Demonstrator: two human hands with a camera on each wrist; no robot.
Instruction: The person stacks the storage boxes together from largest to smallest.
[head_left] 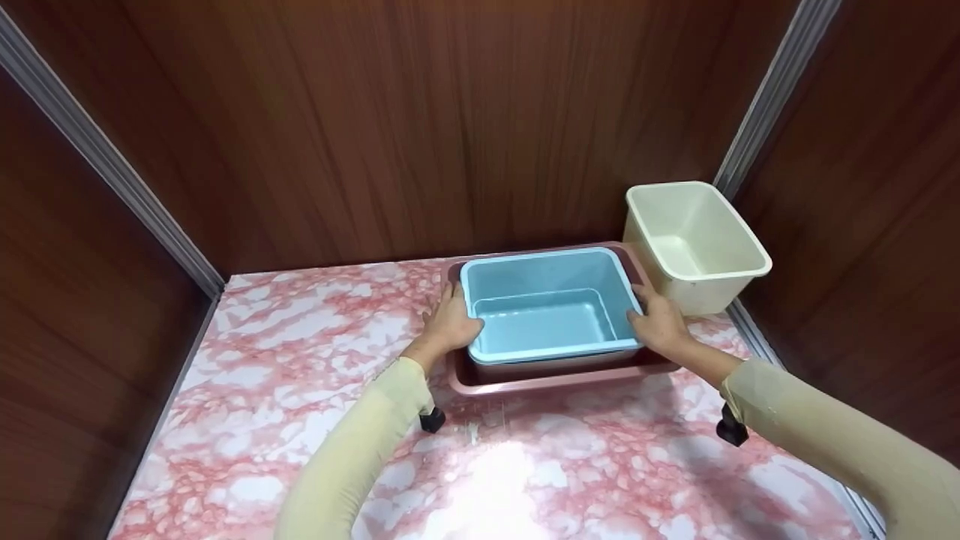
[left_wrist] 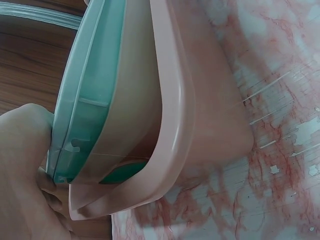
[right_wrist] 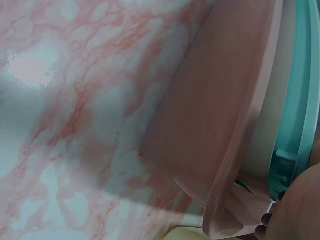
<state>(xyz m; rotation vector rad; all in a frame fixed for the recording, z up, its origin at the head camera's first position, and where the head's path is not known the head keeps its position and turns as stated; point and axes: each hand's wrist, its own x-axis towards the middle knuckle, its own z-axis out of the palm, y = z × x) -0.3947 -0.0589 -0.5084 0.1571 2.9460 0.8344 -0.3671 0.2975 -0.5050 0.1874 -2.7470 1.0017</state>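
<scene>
In the head view a light blue rectangular plastic bin point(head_left: 540, 326) sits inside the mouth of a larger pink bin point(head_left: 525, 388). My left hand point(head_left: 452, 324) grips its left end, thumb over the rim and fingers outside. At the opposite end my right hand point(head_left: 658, 324) holds the rim the same way. The blue bin looks empty. Below its teal-looking rim point(left_wrist: 90, 95), the left wrist view shows a beige wall point(left_wrist: 135, 75) going down into the pink bin. In the right wrist view, the right-hand fingertips point(right_wrist: 266, 219) curl under the rim, close to the pink edge.
A cream bin point(head_left: 709, 276) stands behind and right of the pink one, close against it. Pink-and-white marbled surface point(head_left: 300, 360) lies underneath. Dark wood panels point(head_left: 375, 135) with metal corner strips point(head_left: 780, 82) enclose the back and both sides.
</scene>
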